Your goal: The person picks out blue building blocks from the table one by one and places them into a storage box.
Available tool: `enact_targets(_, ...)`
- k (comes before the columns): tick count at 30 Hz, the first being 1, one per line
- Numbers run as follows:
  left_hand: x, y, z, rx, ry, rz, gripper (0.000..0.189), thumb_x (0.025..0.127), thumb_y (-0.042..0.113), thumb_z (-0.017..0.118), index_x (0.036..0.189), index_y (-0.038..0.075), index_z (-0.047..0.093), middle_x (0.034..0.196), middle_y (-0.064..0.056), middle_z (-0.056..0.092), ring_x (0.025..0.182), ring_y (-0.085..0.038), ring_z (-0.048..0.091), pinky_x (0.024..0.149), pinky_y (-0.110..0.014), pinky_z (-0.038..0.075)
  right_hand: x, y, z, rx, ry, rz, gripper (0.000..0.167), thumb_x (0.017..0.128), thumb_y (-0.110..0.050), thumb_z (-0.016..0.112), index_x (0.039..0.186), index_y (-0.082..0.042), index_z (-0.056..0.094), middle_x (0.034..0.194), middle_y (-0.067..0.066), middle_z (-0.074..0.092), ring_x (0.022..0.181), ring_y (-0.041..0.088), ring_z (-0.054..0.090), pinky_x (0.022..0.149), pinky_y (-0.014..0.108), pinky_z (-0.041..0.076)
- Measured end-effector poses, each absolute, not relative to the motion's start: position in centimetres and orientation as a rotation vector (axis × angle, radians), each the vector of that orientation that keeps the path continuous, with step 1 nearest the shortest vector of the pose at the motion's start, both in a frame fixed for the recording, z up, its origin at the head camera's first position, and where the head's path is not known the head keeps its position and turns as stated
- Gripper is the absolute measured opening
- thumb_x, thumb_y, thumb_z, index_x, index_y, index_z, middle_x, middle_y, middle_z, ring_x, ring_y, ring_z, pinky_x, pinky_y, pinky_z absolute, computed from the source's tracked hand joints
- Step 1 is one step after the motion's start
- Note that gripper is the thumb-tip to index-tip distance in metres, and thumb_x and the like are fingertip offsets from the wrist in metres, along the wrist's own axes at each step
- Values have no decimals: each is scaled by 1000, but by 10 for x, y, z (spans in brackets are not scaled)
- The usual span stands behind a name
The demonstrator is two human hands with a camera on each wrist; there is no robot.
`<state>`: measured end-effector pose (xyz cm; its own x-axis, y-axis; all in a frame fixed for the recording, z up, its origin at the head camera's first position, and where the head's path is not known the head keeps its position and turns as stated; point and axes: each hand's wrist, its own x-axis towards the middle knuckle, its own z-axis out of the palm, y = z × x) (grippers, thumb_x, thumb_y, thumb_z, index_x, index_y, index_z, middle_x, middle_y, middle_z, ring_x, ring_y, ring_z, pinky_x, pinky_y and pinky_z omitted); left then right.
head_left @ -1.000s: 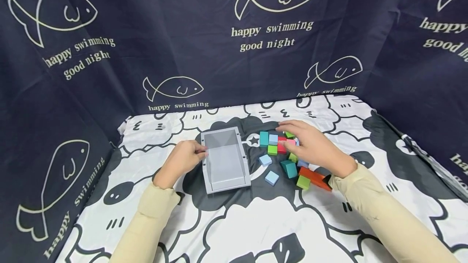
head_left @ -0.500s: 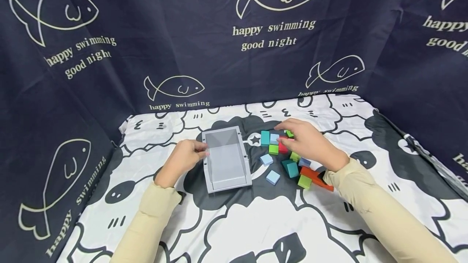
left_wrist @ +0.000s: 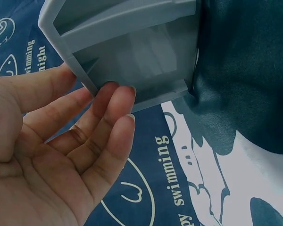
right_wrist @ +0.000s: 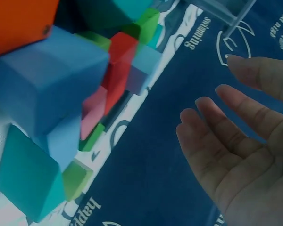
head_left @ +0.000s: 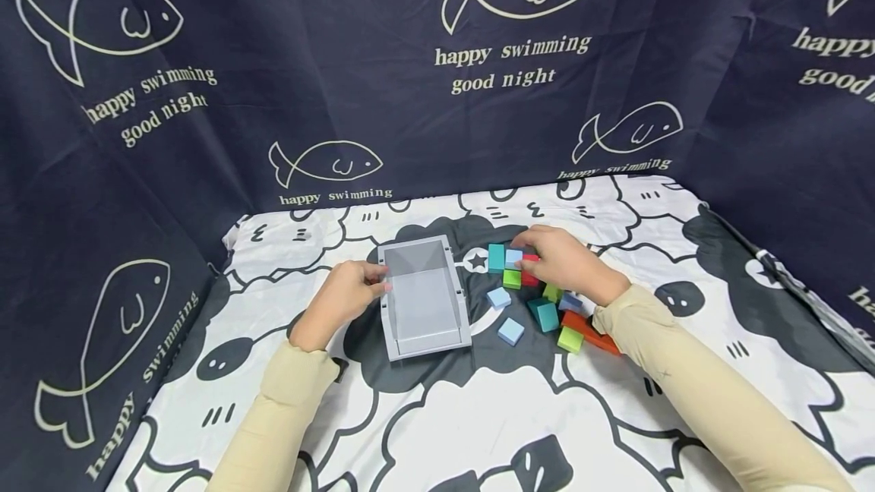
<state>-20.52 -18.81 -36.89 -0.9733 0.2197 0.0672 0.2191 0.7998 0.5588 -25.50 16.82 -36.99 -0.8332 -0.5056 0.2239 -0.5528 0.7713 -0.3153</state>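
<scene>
A grey rectangular bin (head_left: 427, 306) stands on the sheep-print cloth, nothing inside it. My left hand (head_left: 342, 296) grips its left side wall, fingers and thumb at the rim; the left wrist view shows this hand (left_wrist: 70, 136) with its fingertips against the wall. Over the blocks, my right hand (head_left: 569, 263) reaches forward, thumb and fingers spread. Its fingertips overlap a light blue block (head_left: 513, 258) and a red block (head_left: 529, 270) in the head view. Nothing lies between its fingers in the right wrist view. A teal block (head_left: 495, 258) and a green block (head_left: 511, 279) adjoin these.
Nearer lie two light blue blocks (head_left: 510, 331), a teal wedge (head_left: 544, 314), a lime block (head_left: 570, 339) and an orange-red piece (head_left: 586, 332), partly under the right sleeve (head_left: 649, 348). A dark fish-print curtain (head_left: 410, 112) hangs behind the cloth.
My right hand has shifted slightly left, and its thumb and fingers have come in closer around the light blue and red blocks. The left hand and bin stay put.
</scene>
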Motion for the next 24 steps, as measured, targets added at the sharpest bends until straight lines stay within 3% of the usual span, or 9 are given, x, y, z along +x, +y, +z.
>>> enact_targets(9, -207, -188, -370, 371, 2981, 909, 34, 91, 16, 73, 122, 3, 71, 90, -3, 71, 80, -16, 57, 71, -31, 47, -265, 165, -381, 888, -2865, 573, 29, 87, -6, 71, 114, 2, 70, 112, 15, 69, 106, 32, 64, 92, 48, 52)
enact_targets(24, -206, -188, -370, 353, 2969, 933, 35, 92, 15, 73, 124, 2, 69, 89, -3, 69, 77, -15, 55, 67, -29, 45, -279, 163, -396, 903, -2908, 508, 26, 84, -2, 74, 109, 3, 71, 104, 15, 67, 89, 25, 62, 80, 43, 54)
